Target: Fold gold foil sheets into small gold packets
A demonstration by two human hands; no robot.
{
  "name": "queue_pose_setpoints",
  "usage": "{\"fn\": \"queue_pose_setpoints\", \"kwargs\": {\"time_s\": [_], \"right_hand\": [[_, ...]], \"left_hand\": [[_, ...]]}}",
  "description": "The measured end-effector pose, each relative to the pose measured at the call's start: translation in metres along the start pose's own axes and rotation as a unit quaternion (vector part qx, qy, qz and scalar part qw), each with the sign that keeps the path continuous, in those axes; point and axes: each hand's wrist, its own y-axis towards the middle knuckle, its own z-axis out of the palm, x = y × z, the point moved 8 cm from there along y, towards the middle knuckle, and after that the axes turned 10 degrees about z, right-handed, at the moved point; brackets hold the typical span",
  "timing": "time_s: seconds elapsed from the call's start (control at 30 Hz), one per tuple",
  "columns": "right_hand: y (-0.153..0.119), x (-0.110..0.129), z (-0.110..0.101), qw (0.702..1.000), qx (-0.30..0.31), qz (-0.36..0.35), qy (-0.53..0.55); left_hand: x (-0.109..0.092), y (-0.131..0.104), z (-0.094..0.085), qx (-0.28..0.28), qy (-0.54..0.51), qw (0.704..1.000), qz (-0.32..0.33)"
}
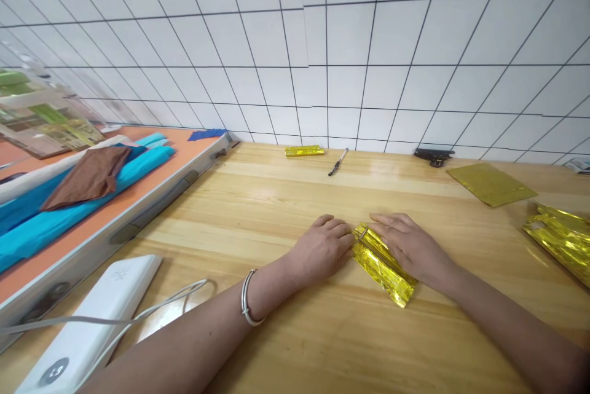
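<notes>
A folded strip of shiny gold foil [385, 266] lies slantwise on the wooden table, with a lengthwise crease down its middle. My left hand [322, 249] is closed at the strip's left edge, its fingers curled and their tips partly hidden. A silver bangle [249, 299] circles that wrist. On the other side, my right hand [410, 249] lies over the strip's right edge with its fingers stretched out and close together. Part of the foil is covered by this hand.
Near the wall are another folded gold strip [304, 151], a pen [338, 162] and a black clip [434, 156]. A flat gold sheet [491, 184] and crumpled gold foil [560, 237] lie right. Left are a white power bank [92, 320] with cable, blue rolls [115, 197] and brown paper [90, 177].
</notes>
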Motion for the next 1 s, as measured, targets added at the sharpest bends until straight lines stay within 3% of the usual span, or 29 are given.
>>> {"fn": "queue_pose_setpoints", "kwargs": {"time_s": [0.3,0.47,0.67,0.83,1.0], "right_hand": [[-0.005,-0.003,0.022,0.994,0.065,-0.066,-0.06],[-0.006,-0.005,0.018,0.993,0.079,-0.074,-0.036],[-0.008,-0.004,0.015,0.986,0.144,-0.081,-0.033],[-0.014,-0.006,0.014,0.976,0.199,-0.087,-0.019],[-0.021,-0.008,0.014,0.969,0.229,-0.087,0.007]], "left_hand": [[0.011,-0.001,0.006,-0.001,0.008,0.999,0.045],[0.001,-0.004,0.0,0.045,-0.014,0.997,0.061],[-0.026,-0.012,-0.016,0.07,-0.023,0.996,0.043],[-0.041,-0.014,-0.013,0.093,0.003,0.995,0.022],[-0.036,-0.015,-0.007,0.102,0.013,0.994,0.025]]}}
